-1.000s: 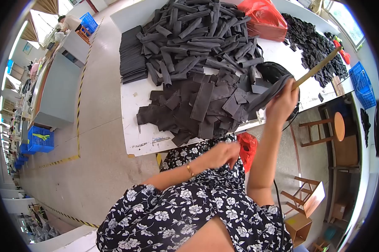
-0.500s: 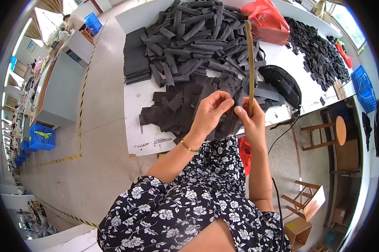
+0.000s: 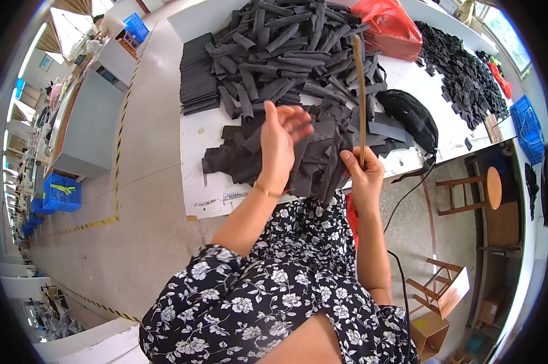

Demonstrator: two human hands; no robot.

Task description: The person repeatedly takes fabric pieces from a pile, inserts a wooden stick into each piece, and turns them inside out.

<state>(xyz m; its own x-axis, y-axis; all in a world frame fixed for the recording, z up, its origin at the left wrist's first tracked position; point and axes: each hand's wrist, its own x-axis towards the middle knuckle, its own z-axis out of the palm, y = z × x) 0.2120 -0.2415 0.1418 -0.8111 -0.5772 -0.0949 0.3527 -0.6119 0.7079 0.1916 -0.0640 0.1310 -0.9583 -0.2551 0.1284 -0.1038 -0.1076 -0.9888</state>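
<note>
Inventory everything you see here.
Table: one, white, ahead
Fabric tubes: many, charcoal, far table
Fabric stack: one, charcoal, table's left
Loose fabric: many pieces, black, nearer
Small pieces: many, black, table's right
Plastic bag: one, red, far table
Bundle: one, black, table's right
Stools: at least two, brown, right side
Baskets: several, blue, both sides
Stick: one, tan, right hand
Fabric strip: one, black, right hand
Left hand: one, bare, above fabric
Right hand: one, bare, by table

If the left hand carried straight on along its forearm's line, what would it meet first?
The left hand would probably meet the heap of rolled dark pieces, though depth is unclear; it might brush the flat pieces first.
</note>
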